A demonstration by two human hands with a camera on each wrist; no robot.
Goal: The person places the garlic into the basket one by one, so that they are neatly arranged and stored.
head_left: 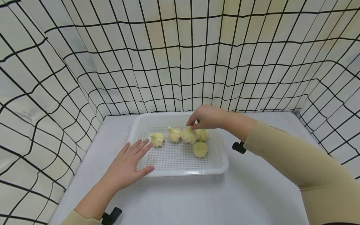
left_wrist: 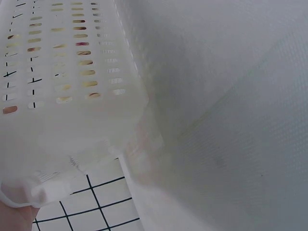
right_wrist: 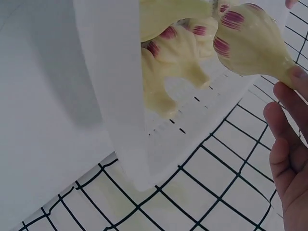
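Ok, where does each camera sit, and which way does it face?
Head: on the head, facing forward and down at the basket; left hand, right hand and sleeves show.
Left wrist: on that wrist, facing the slotted basket; part of the left hand shows.
Right wrist: on that wrist, facing the held garlic; right hand shows.
Head and right wrist share the held garlic.

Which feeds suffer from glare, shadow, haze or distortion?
Head view: bright, with glare on the front rim of the white perforated plastic basket; black grid lines bow at the sides, probably lens distortion. Left wrist view: hazy and washed out. Right wrist view: soft grey shadow on the white tabletop; the pale yellow, purple-streaked garlic bulb in the right hand looks fairly sharp.
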